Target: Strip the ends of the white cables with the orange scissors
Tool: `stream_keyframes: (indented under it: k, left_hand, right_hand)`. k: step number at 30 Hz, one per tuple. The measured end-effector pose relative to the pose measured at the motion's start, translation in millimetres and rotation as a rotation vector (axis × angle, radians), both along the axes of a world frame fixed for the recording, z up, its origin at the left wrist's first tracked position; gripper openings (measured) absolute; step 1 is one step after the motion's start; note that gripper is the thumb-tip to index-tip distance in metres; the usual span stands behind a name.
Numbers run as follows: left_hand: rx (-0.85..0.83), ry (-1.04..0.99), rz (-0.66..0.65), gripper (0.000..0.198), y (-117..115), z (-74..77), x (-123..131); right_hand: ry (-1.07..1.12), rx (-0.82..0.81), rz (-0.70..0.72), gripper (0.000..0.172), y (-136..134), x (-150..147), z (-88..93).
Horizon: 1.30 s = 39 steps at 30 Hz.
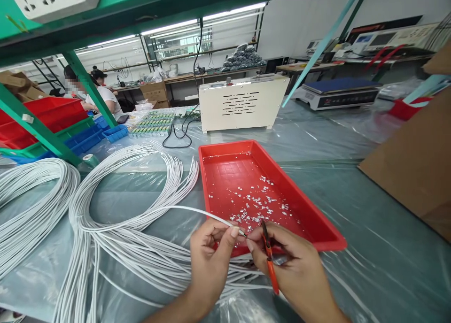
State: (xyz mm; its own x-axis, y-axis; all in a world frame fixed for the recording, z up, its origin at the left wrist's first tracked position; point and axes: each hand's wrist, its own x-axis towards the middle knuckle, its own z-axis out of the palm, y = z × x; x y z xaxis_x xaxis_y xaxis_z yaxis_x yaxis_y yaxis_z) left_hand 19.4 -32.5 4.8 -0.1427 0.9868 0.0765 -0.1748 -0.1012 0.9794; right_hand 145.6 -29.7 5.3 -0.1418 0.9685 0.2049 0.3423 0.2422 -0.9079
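Observation:
My left hand (214, 257) pinches a white cable (197, 211) close to its end, thumb on top. The cable runs back to a large coil of white cables (82, 205) on the left. Fingertips of my right hand (292, 262) meet at the dark cable tip, just right of my left thumb. That same hand also holds orange-handled cutters (270, 262), their dark jaws pointing up and away. Both hands are over the near edge of a red tray (299, 196), where small white and silvery scraps (262, 203) lie scattered.
Another cable coil (35, 196) lies at far left. Beyond the tray stand a cream metal box (243, 102) and a weighing scale (338, 93). A cardboard box (416, 173) is at right. Green frame posts and stacked bins (45, 121) are at left, near a seated person (109, 100).

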Motion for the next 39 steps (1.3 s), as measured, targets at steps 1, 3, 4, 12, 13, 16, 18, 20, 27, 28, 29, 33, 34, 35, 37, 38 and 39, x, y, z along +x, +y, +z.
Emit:
stream_keyframes:
  k: [1, 3, 4, 12, 13, 16, 18, 20, 27, 28, 29, 33, 34, 35, 37, 38, 39]
  left_hand:
    - [0.005, 0.017, 0.013, 0.007, -1.3, -1.1, 0.6]
    - [0.017, 0.034, 0.022, 0.006, -3.5, -3.1, 1.3]
    - [0.028, 0.036, 0.019, 0.006, -4.3, -3.9, 1.4]
    - [0.114, 0.055, 0.013, 0.005, -6.3, -7.6, 1.4]
    - [0.114, 0.056, 0.012, 0.005, -6.5, -7.8, 1.5]
    - [0.111, 0.058, 0.007, 0.005, -6.3, -8.0, 1.3]
    - [0.113, 0.069, 0.008, 0.005, -5.8, -7.9, 1.0]
    - [0.123, 0.104, 0.022, 0.005, -5.4, -8.0, 0.6]
    - [0.138, 0.190, 0.061, 0.006, -5.8, -9.8, 0.6]
    - [0.134, 0.190, 0.064, 0.007, -5.9, -9.7, 0.9]
    - [0.127, 0.190, 0.066, 0.007, -5.9, -9.4, 1.3]
    - [0.082, 0.184, 0.062, 0.010, -5.4, -7.3, 2.3]
    - [0.070, 0.180, 0.058, 0.011, -5.3, -6.9, 2.4]
    - [0.061, 0.173, 0.054, 0.012, -5.2, -6.6, 2.5]
    - [0.044, 0.151, 0.040, 0.014, -5.3, -6.3, 2.7]
    - [0.037, 0.135, 0.032, 0.014, -5.5, -6.1, 2.8]
    - [0.032, 0.118, 0.023, 0.014, -5.8, -6.0, 3.0]
  right_hand:
    - [-0.015, 0.014, -0.008, 0.010, 0.2, -0.1, -0.1]
    - [-0.034, 0.055, -0.022, 0.010, 0.4, -0.2, -0.4]
    - [-0.035, 0.084, -0.026, 0.010, 0.4, -0.2, -0.6]
    - [-0.012, 0.232, -0.044, 0.009, 1.2, -1.4, -1.0]
    - [-0.010, 0.237, -0.045, 0.009, 1.2, -1.5, -1.2]
    - [-0.012, 0.244, -0.047, 0.009, 0.8, -1.1, -2.2]
    - [-0.014, 0.246, -0.047, 0.009, 0.7, -0.9, -2.5]
    - [-0.017, 0.247, -0.046, 0.009, 1.1, -0.9, -2.7]
    - [-0.070, 0.341, -0.043, 0.010, 2.2, 0.0, -7.5]
    - [-0.076, 0.357, -0.040, 0.010, 1.8, 0.2, -7.9]
    - [-0.081, 0.373, -0.039, 0.010, 1.5, 0.3, -8.0]
    - [-0.113, 0.435, -0.052, 0.012, 1.2, -0.4, -6.9]
    - [-0.122, 0.453, -0.059, 0.013, 1.4, -0.5, -6.7]
    - [-0.133, 0.472, -0.068, 0.013, 1.6, -0.6, -6.7]
    - [-0.155, 0.512, -0.083, 0.013, 2.1, -0.5, -6.8]
    - [-0.162, 0.532, -0.088, 0.013, 2.2, -0.4, -6.9]
    - [-0.168, 0.544, -0.085, 0.013, 2.2, -0.3, -7.0]
